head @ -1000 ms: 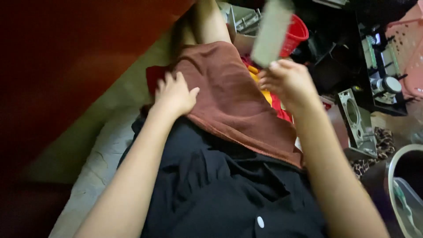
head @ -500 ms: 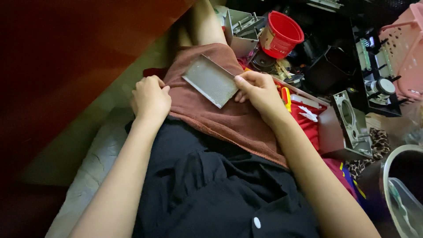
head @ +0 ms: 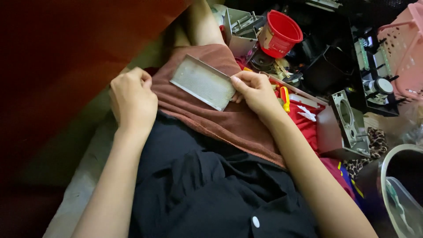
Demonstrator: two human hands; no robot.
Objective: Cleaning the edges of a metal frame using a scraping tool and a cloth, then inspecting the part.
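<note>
A flat grey metal plate [head: 202, 82] lies on the brown cloth [head: 207, 117] over my thigh. My right hand [head: 257, 91] pinches the plate's right edge between thumb and fingers. My left hand [head: 132, 99] rests as a loose fist on the left edge of the cloth, holding nothing that I can see. Below the cloth is my black shirt [head: 211, 194] with a white button.
A red bucket [head: 280, 33] and grey metal housings [head: 240, 31] sit beyond my knee. A metal speaker frame [head: 348, 123] stands at right beside a red tray [head: 308, 114] with a yellow-handled tool. A pink basket [head: 401, 48] and a clear container [head: 401, 189] are at far right.
My right hand brought the plate down from upright near the bucket and laid it flat on the cloth. My left hand slid left and curled into a fist.
</note>
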